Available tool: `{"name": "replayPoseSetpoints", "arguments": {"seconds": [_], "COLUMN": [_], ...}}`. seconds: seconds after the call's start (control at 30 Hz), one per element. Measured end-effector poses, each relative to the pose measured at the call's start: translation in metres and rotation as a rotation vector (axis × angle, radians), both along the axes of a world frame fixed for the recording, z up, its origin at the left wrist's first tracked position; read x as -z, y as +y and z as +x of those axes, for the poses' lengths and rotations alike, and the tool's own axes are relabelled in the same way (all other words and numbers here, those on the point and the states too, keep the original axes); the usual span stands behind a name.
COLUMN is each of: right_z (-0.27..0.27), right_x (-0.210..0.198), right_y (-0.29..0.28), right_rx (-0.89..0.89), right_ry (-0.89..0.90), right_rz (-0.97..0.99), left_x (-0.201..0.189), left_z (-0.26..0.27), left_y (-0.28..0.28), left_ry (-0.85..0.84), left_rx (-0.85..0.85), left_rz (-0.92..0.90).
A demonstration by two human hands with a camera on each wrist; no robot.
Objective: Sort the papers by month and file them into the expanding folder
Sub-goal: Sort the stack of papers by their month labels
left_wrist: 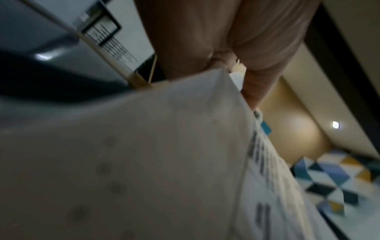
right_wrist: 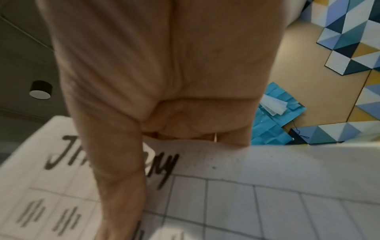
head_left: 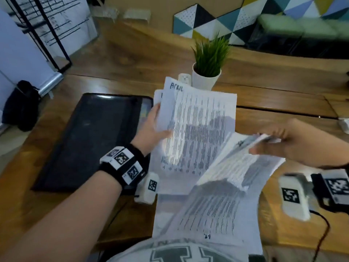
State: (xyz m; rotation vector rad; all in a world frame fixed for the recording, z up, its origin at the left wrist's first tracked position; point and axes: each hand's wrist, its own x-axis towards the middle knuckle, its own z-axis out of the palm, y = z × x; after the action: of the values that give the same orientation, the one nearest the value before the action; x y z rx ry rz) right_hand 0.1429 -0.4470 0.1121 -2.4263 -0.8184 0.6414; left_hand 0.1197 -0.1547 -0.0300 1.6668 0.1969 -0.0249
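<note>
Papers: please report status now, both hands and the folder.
Left hand grips sheets, top one headed APRIL. Right hand pinches another sheet. Expanding folder lies on table beside left wrist, nothing filed yet. No obstruction seen.

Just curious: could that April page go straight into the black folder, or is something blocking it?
Nothing lies between the April page and the black folder beside it, but the folder looks closed, lying flat.
</note>
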Motion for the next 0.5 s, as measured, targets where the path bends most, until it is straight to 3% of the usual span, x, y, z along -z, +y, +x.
{"name": "replayPoseSetpoints", "arguments": {"seconds": [0.1, 0.3, 0.4, 0.5], "right_z": [0.021, 0.054, 0.059, 0.059], "right_x": [0.005, 0.051, 0.08, 0.095], "right_y": [0.011, 0.056, 0.073, 0.087], "right_rx": [0.066, 0.111, 0.139, 0.16], "right_ry": [0.027, 0.017, 0.047, 0.061], "right_rz": [-0.053, -0.268, -0.231, -0.193], "left_x": [0.022, 0.043, 0.043, 0.046], "left_z": [-0.012, -0.03, -0.034, -0.037], "left_y": [-0.023, -0.045, -0.046, -0.044], "left_ry": [0.106, 0.248, 0.347, 0.345], "left_rx": [0.01, 0.042, 0.006, 0.051], "left_rz": [0.023, -0.195, -0.311, -0.224]}}
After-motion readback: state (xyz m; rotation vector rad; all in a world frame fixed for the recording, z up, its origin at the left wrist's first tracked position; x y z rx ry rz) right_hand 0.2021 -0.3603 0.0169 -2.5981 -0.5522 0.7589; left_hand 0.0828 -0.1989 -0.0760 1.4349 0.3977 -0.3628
